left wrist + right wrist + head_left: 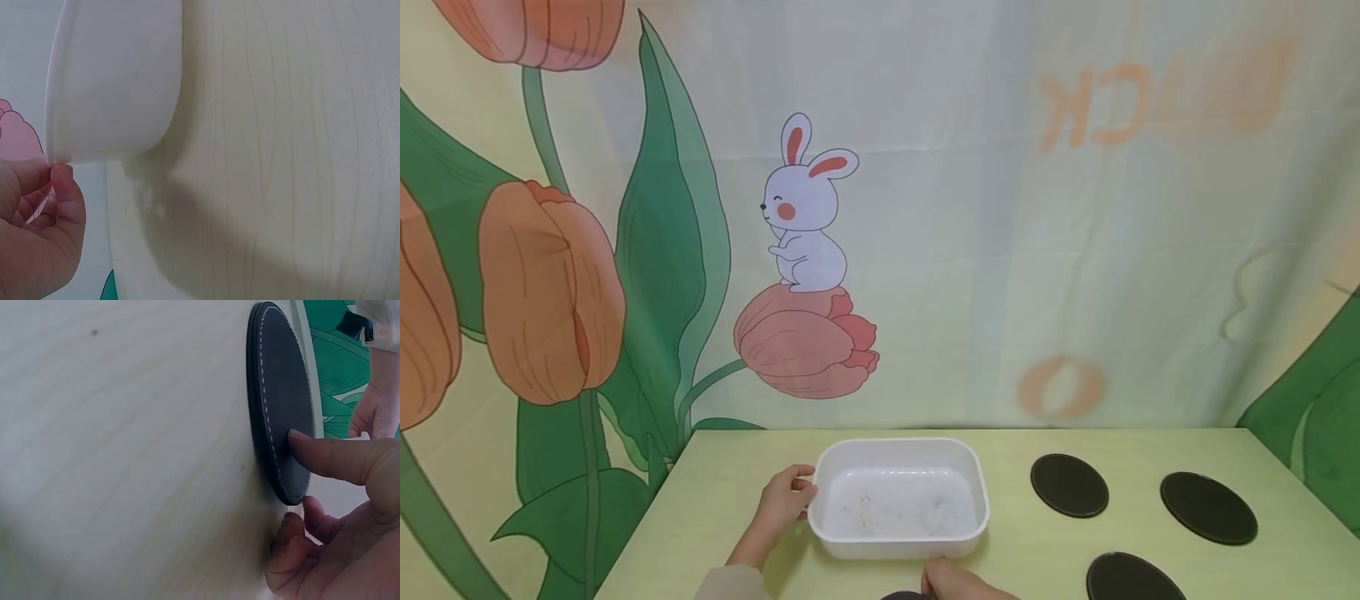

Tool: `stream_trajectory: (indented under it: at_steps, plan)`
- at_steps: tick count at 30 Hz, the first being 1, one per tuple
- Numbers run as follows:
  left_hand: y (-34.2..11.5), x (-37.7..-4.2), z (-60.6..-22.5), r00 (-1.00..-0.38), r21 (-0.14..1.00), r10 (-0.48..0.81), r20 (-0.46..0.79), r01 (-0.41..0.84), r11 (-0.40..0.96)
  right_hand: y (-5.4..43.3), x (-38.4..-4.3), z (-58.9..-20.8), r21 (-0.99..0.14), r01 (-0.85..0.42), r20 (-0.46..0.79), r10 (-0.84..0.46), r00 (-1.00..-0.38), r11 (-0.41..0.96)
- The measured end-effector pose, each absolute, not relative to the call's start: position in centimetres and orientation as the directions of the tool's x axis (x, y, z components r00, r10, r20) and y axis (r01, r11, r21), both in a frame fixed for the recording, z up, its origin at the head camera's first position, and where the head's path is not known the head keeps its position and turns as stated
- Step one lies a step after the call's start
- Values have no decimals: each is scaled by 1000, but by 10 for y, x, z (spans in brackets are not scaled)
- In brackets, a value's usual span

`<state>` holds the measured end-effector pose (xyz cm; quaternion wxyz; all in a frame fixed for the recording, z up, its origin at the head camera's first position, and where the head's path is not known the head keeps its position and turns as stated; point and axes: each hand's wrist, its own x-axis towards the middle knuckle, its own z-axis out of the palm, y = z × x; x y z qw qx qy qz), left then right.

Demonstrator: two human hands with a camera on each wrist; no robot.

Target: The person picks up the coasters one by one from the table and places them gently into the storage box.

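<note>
My left hand [781, 504] pinches the left end of a white rectangular basin [898, 548] by its rim, between thumb and fingers. In the left wrist view that hand [47, 231] grips the rim of the basin [115, 75], whose outer wall shows above a shadow on the table. Faint, clear-looking marks show on the basin's floor. My right hand [962, 579], in front of the basin, holds a round black coaster [904, 596], mostly cut off below. White stitching runs around this coaster [287, 394] in the right wrist view; the thumb presses its face and fingers curl at its edge.
Three more black coasters lie on the pale table [1015, 550] to the basin's right: one nearer the basin [1070, 486], one farther right [1208, 508], one at the front [1131, 579]. A printed cloth [940, 292] with tulips and a rabbit hangs behind the table.
</note>
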<state>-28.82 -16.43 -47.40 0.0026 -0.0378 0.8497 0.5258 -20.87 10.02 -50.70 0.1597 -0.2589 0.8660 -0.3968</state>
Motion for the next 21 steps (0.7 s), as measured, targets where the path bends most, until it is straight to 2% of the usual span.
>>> stream_trajectory:
  at_steps: [3, 11, 19, 21]
  plan:
    - [-164, -288, -473, -997, 893, -60, -45, -67, 444, 104, -206, -505, -836, -265, -83, -588, -805, 480]
    - [-164, -287, -474, -998, 892, -58, -35, -57, 448, 98, -209, -496, -917, -101, -151, -571, -807, 386]
    - [-164, -286, -472, -998, 884, -54, -35, -56, 463, 102, -211, -465, -952, -129, -118, -723, -680, 277]
    - [-163, -286, -471, -998, 882, -54, -35, -56, 468, 102, -211, -463, -954, -131, -112, -730, -675, 268]
